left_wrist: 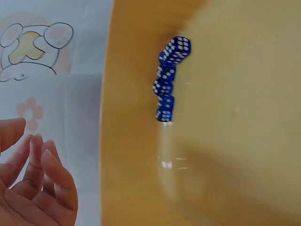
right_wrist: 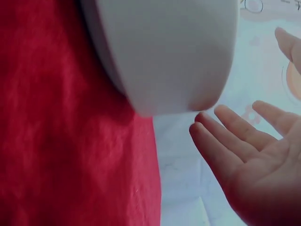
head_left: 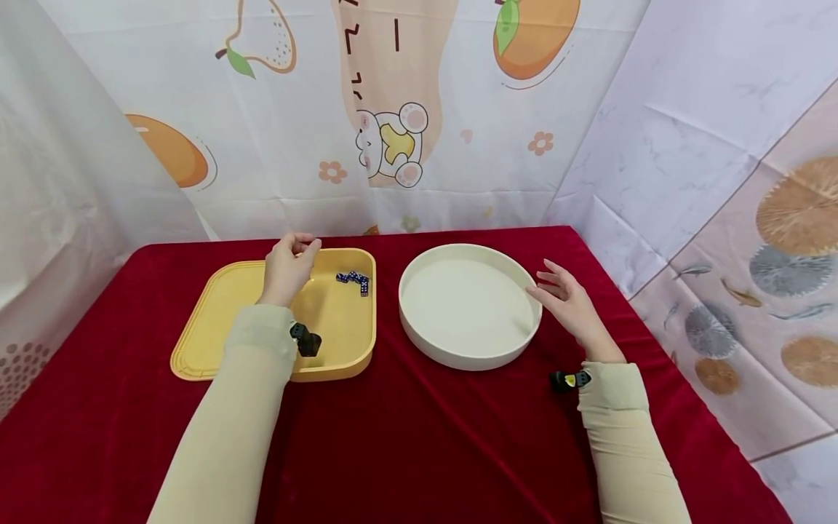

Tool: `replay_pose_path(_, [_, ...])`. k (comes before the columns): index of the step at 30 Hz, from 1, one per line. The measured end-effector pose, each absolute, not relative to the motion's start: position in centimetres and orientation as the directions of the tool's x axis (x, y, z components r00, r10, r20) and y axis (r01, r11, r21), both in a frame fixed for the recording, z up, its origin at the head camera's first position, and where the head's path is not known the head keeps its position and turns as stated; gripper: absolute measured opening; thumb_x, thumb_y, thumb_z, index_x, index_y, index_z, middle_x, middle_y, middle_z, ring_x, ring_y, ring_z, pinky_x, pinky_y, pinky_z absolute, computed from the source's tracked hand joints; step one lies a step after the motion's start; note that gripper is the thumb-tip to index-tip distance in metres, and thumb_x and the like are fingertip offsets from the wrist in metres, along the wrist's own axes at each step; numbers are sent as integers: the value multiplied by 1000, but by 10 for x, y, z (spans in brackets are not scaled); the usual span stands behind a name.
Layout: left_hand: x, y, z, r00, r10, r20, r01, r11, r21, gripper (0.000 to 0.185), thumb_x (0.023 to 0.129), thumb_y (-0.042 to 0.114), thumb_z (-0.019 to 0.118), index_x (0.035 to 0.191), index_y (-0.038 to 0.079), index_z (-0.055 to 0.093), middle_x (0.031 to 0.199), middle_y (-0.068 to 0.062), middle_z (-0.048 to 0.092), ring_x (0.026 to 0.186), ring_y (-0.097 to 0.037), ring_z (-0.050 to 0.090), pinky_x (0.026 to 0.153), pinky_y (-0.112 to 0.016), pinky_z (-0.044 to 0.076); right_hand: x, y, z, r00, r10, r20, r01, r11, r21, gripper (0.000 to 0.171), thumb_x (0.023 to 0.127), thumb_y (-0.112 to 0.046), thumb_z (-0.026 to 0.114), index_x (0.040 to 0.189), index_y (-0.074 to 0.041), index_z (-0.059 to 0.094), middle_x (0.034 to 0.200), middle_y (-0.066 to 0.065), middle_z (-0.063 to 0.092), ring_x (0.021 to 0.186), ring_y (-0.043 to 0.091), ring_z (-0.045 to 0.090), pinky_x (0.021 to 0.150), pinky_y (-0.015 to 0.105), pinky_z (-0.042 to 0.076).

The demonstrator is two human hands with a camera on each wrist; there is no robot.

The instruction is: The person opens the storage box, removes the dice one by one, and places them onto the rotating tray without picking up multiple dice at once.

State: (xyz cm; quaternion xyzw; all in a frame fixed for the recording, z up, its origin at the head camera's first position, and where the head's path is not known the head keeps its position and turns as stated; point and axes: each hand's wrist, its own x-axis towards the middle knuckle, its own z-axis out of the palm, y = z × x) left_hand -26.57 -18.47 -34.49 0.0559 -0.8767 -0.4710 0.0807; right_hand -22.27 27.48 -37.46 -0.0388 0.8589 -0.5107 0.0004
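Several blue dice with white dots (head_left: 354, 278) lie in a bunch along the far right inside wall of the yellow box (head_left: 330, 371). Over that box's left part hovers my left hand (head_left: 288, 269), its fingers loosely bent with nothing between them. In the left wrist view the dice (left_wrist: 165, 80) stand in a row by the wall, and the left hand (left_wrist: 40, 183) is outside the rim in that view. A round white tray (head_left: 468, 306) sits to the right of the box. My right hand (head_left: 568, 298) is at the tray's right rim, fingers spread and relaxed, holding nothing.
A yellow lid (head_left: 219, 320) lies at the box's left side, partly behind my left arm. Dark red cloth (head_left: 419, 437) covers the table. Printed curtains (head_left: 458, 167) hang behind the table and on both sides.
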Motion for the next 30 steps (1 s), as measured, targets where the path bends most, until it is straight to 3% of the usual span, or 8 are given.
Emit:
replay_pose_path(4, [-270, -185, -354, -982, -171, 80, -29, 556, 831, 46, 101, 42, 52, 132, 8, 56, 112, -9, 55, 82, -19, 57, 61, -17, 50, -224, 280, -381, -994, -113, 1, -54, 465, -884, 81, 97, -28, 63, 160, -12, 14, 155, 27, 32, 139, 47, 39, 112, 59, 34])
replay_pose_path(11, [-275, -182, -364, -985, -165, 50, -50, 554, 831, 42, 101, 31, 57, 132, 4, 57, 117, -17, 60, 97, -37, 65, 61, -16, 48, -226, 282, -390, -973, -219, -81, -31, 465, -885, 90, 96, -27, 64, 161, -18, 2, 160, 26, 20, 142, 49, 33, 112, 61, 32])
replay_pose_path(15, [-278, -179, -370, -987, -158, 23, -70, 557, 827, 41, 101, 31, 56, 132, 4, 57, 120, -18, 60, 99, -36, 65, 65, -18, 49, -226, 283, -391, -964, -247, -96, -38, 487, -873, 93, 95, -26, 65, 161, -19, -1, 160, 28, 18, 142, 52, 30, 112, 62, 32])
replay_pose_path(24, [-282, -175, -386, -986, -152, -62, -125, 448, 885, 43, 100, 29, 58, 136, 5, 55, 106, -10, 57, 90, -29, 62, 63, -24, 53, -226, 286, -399, -947, -296, -127, -36, 489, -871, 100, 93, -24, 68, 160, -20, -7, 162, 23, 18, 144, 45, 30, 114, 57, 29])
replay_pose_path(30, [-286, -177, -393, -984, -161, -82, -145, 432, 890, 44, 99, 23, 61, 136, 1, 54, 110, -12, 56, 87, -23, 62, 65, -21, 53, -227, 286, -401, -943, -312, -116, -70, 526, -848, 105, 90, -28, 71, 160, -19, -7, 167, 11, -2, 152, 39, 6, 119, 61, 13])
